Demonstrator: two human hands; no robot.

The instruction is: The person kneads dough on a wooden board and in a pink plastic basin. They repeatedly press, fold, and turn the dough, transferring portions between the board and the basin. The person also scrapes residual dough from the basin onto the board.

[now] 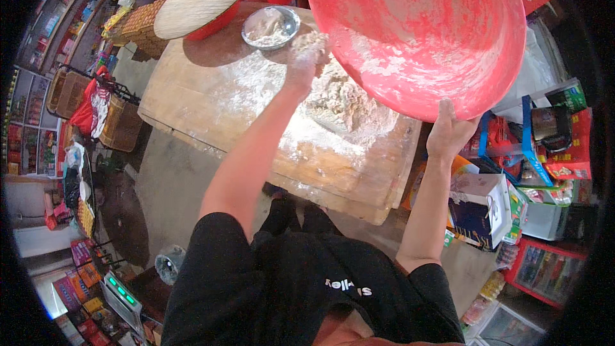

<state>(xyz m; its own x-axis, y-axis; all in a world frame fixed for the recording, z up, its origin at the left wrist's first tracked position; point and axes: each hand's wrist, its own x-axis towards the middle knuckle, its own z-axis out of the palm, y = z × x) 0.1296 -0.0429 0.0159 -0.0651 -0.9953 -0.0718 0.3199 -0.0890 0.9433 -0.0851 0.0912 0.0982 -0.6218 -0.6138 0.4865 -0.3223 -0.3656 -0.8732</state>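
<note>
My right hand (450, 132) grips the lower rim of a large red plastic basin (423, 33), which is tilted up so its inside faces me. Wet dough and flour are smeared and stuck over the basin's inner wall. My left hand (303, 65) is blurred, its fingers coated in crumbly dough, beside the basin's left edge. Whether those fingers close on a lump cannot be told. Below the basin, a rough heap of shaggy dough (343, 101) lies among loose flour on a wooden board (211, 91). A metal bowl (271, 29) of flour stands just beyond my left hand.
At the board's far left, a round woven lid (202, 2) covers a red bowl (214, 26). Egg trays (141, 19) are stacked behind. Boxes and bags, including a dark carton (473, 211), crowd the right. A wicker-like basket (120, 122) and a digital scale (122, 295) are left.
</note>
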